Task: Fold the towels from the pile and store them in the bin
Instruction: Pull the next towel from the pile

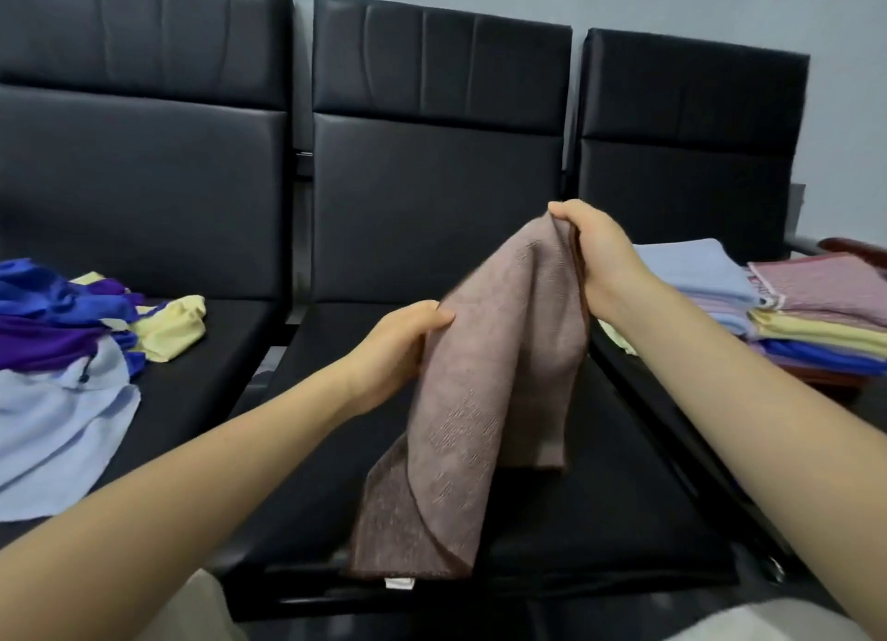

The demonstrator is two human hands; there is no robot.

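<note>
Folding looks roughly midway: folded pastel cloth towels [816, 314] stacked at three o'clock, a crumpled blue, purple and yellow towel pile [67, 347] at nine, while left hand [398, 347] and right hand [595, 256] pinch the mauve-brown towel [485, 391] over the centre black seat [576, 496].

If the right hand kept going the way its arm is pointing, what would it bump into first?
Probably the black padded backrest of the middle chair. The right hand, gripping the brown towel, points up and away toward it, though depth is hard to judge.
</note>
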